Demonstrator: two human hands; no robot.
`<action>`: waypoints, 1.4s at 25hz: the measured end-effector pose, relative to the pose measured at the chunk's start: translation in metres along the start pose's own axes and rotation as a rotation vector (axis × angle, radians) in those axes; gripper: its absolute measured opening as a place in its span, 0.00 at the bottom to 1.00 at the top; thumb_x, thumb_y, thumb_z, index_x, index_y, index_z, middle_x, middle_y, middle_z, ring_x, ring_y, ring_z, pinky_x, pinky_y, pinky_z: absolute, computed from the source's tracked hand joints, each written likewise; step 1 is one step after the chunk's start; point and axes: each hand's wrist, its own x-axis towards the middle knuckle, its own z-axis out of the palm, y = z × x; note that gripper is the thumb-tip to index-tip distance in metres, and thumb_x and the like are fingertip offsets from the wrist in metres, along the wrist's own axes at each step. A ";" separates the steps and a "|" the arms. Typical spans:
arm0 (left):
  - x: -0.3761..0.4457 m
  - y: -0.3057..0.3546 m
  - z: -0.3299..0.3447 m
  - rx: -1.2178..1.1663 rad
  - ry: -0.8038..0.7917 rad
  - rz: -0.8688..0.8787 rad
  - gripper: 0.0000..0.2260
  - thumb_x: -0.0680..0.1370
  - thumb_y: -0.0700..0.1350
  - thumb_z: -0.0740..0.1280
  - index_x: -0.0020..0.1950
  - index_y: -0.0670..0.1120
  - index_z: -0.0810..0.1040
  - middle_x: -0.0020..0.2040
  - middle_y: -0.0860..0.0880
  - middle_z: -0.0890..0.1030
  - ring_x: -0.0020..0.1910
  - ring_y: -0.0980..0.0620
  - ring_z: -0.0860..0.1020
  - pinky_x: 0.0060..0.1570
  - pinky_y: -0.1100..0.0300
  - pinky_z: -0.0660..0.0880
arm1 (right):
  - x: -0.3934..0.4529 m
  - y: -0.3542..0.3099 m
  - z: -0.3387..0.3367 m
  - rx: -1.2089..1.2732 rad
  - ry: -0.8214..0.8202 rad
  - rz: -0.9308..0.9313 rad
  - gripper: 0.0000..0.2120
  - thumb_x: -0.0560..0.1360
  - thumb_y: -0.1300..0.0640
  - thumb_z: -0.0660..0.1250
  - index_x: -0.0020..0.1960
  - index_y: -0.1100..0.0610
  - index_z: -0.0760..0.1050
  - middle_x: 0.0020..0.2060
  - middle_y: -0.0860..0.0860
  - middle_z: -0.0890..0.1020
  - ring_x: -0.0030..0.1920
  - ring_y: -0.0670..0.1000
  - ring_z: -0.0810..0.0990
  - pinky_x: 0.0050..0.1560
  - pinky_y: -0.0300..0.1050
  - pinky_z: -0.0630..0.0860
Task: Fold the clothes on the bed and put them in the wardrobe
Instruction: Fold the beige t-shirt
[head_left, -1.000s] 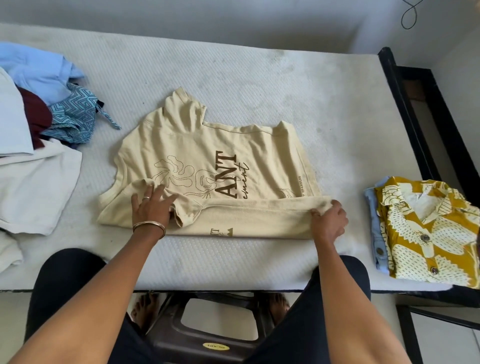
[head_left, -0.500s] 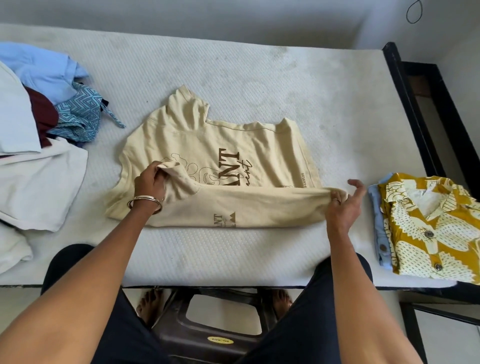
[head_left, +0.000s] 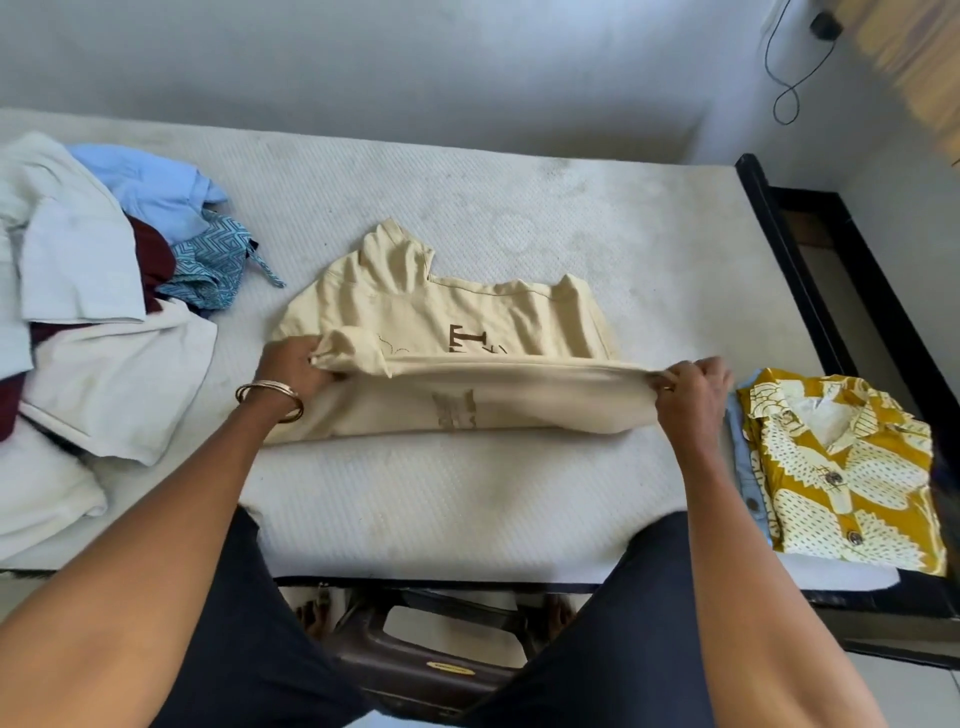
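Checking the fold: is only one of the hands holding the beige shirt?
No: the left hand grips the beige shirt at one end of its folded edge and the right hand grips the other end.

Both hands (head_left: 293, 361) (head_left: 691, 387) carried the beige T-shirt's (head_left: 467, 317) near fold farther across (print lettering mostly covered).
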 end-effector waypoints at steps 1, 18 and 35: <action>0.002 0.007 -0.001 -0.070 0.236 0.071 0.12 0.70 0.44 0.66 0.44 0.35 0.80 0.44 0.35 0.80 0.44 0.38 0.79 0.40 0.55 0.68 | 0.001 -0.007 -0.003 -0.023 0.123 0.015 0.05 0.74 0.65 0.68 0.48 0.66 0.79 0.59 0.63 0.71 0.61 0.65 0.68 0.49 0.55 0.68; 0.045 0.090 -0.076 0.321 0.224 -0.168 0.15 0.81 0.43 0.55 0.64 0.46 0.75 0.64 0.39 0.74 0.65 0.37 0.71 0.62 0.44 0.68 | 0.045 -0.115 -0.061 -0.014 -0.016 0.047 0.15 0.76 0.65 0.57 0.58 0.57 0.76 0.53 0.61 0.80 0.55 0.64 0.78 0.49 0.51 0.75; 0.071 0.076 -0.146 0.316 0.048 0.404 0.14 0.70 0.34 0.65 0.53 0.41 0.84 0.55 0.40 0.83 0.54 0.43 0.80 0.56 0.57 0.74 | 0.093 -0.112 -0.095 0.022 -0.239 -0.337 0.14 0.73 0.69 0.61 0.52 0.60 0.82 0.50 0.62 0.83 0.53 0.64 0.80 0.46 0.44 0.68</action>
